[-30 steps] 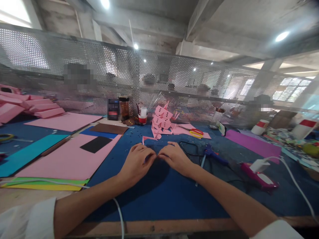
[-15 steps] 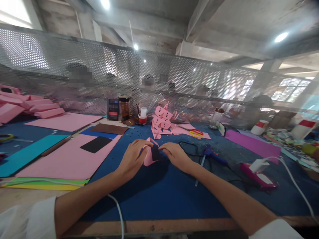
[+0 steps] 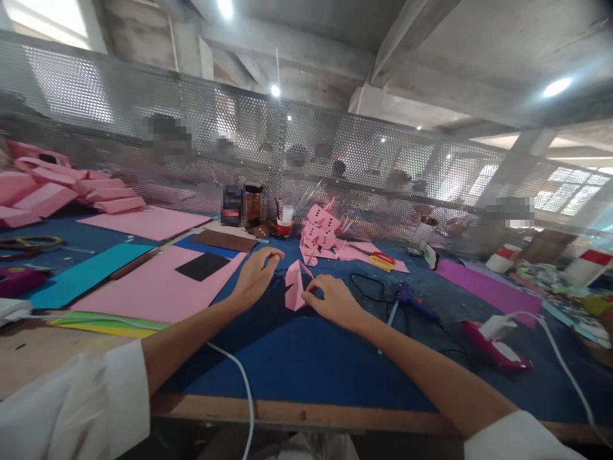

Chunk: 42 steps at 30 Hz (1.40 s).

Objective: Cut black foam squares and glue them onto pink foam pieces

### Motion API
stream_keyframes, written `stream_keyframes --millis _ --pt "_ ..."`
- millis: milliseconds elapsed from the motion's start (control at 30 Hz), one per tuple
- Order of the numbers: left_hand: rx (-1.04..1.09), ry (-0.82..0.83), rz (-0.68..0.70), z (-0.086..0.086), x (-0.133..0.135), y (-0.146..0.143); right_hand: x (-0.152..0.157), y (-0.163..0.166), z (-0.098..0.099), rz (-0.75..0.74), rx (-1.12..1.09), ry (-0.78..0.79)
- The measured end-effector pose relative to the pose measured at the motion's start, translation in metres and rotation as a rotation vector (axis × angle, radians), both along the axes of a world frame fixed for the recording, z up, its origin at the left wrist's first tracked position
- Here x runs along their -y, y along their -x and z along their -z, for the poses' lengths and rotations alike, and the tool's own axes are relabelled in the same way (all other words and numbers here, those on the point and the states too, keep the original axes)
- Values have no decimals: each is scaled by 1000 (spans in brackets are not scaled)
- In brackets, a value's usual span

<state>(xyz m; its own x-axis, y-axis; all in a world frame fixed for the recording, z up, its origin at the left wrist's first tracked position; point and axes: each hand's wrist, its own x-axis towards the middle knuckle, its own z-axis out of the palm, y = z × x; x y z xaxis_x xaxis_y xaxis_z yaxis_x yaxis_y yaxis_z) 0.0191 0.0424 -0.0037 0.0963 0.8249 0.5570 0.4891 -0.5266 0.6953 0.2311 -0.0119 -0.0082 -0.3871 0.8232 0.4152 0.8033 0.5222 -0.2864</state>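
A small folded piece of pink paper [image 3: 293, 289] stands up from the blue mat, with slits along its left edge. Its lower right side is pinched between the thumb and fingertips of my right hand [image 3: 338, 300]. My left hand [image 3: 253, 278] hovers to the left of the piece, apart from it, fingers loosely bent and nothing visible in them. Just beyond the hands sits a pink paper model [image 3: 320, 230] with rows of black dots. Left of my left hand, a black paper rectangle [image 3: 202, 267] lies on a pink sheet [image 3: 143, 287].
A blue glue gun [image 3: 407, 300] with its cord lies right of my right arm, near a magenta power strip [image 3: 498, 348]. Red and yellow scissors [image 3: 382, 260] lie behind. Pink folded strips [image 3: 96, 188] pile up at far left. A white cable [image 3: 239, 370] crosses the front edge.
My left hand has let go of the pink piece and drawn back to the left. My right hand now pinches the piece, which has turned; the dark face seen before is out of sight.
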Motion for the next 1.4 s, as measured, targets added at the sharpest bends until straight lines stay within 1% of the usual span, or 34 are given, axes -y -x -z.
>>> stream_keyframes --millis 100,167,267,400,500,600,700,800,967,1100,1200,1267,1400 --pt "31 5 10 -1 -2 1 -1 1 -1 43 28 -8" --pt "55 16 18 -2 -4 2 0 0 -5 67 53 -28" --pt "109 55 30 -2 -8 4 4 -6 -17 95 98 -70" --pt "215 155 75 -1 -15 10 8 -20 -37 103 171 -113" --pt "281 263 152 0 -14 15 11 -31 -51 48 236 -112" --pt "303 404 258 -1 -6 19 13 -40 -58 -42 292 -90" --pt "297 505 334 -3 5 20 11 -46 -58 -105 321 -71" --pt "280 530 351 -4 12 21 7 -48 -53 -124 326 -67" --pt "192 499 329 -2 12 20 1 -47 -43 -109 303 -81" --pt "68 424 264 1 9 22 3 -56 -46 -31 257 -101" --pt "-53 317 181 4 4 26 6 -76 -50 94 234 -115" --pt "-129 232 137 6 0 30 9 -95 -50 209 240 -105" --pt "-238 63 102 8 -3 32 16 -132 -44 460 289 -43"
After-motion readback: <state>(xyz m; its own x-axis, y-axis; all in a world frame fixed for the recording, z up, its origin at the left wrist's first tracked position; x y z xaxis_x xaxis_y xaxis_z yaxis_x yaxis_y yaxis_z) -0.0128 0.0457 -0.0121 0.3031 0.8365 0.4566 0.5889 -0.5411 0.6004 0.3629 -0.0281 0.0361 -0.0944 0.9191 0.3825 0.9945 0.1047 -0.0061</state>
